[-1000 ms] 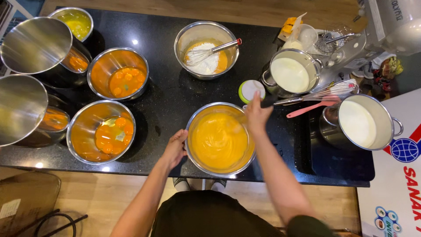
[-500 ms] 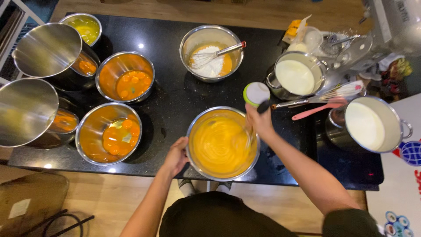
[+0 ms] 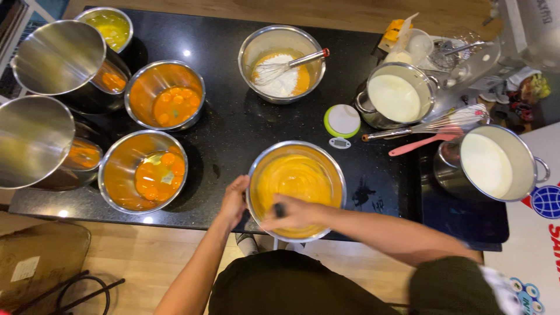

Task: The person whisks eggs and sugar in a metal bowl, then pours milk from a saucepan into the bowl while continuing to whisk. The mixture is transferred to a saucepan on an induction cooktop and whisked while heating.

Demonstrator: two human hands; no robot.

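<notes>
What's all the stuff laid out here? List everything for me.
mixing bowl: 1, steel, orange batter, front centre of the counter
yolk bowls: 2, steel, whole yolks, left
flour bowl: 1, steel, white powder and a whisk, back centre
yellow bowl: 1, steel, yellow liquid, back left
tilted bowls: 2, steel, leaning on other bowls, far left
milk pots: 2, steel, white liquid, right
loose whisk: 1, steel, between the pots
spatula: 1, pink, beside that whisk
scale: 1, round, white with green rim, centre
left hand: on the mixing bowl's rim
right hand: over the mixing bowl, gripping a dark handle
</notes>
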